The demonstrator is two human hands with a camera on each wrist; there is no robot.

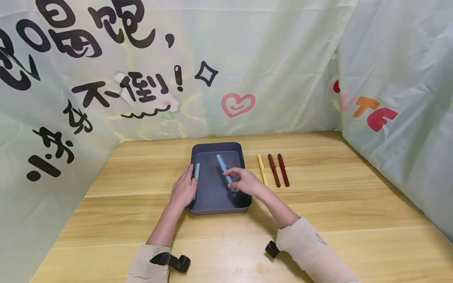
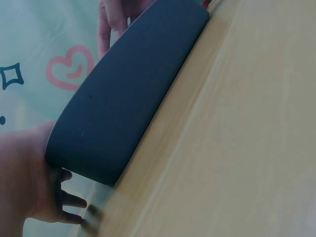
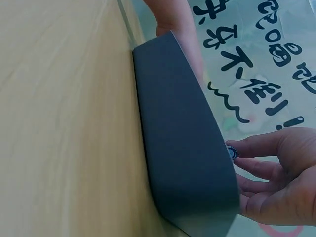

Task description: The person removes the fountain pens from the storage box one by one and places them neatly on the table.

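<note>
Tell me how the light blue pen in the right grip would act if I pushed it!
The light blue pen is straight, so it's probably stiff. Its slim body suggests it's light. Its end looks round in the right wrist view, so it might roll.

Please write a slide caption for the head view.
Right hand holds a blue pen over a dark tray, left hand along its left edge; three pens at right.
</note>
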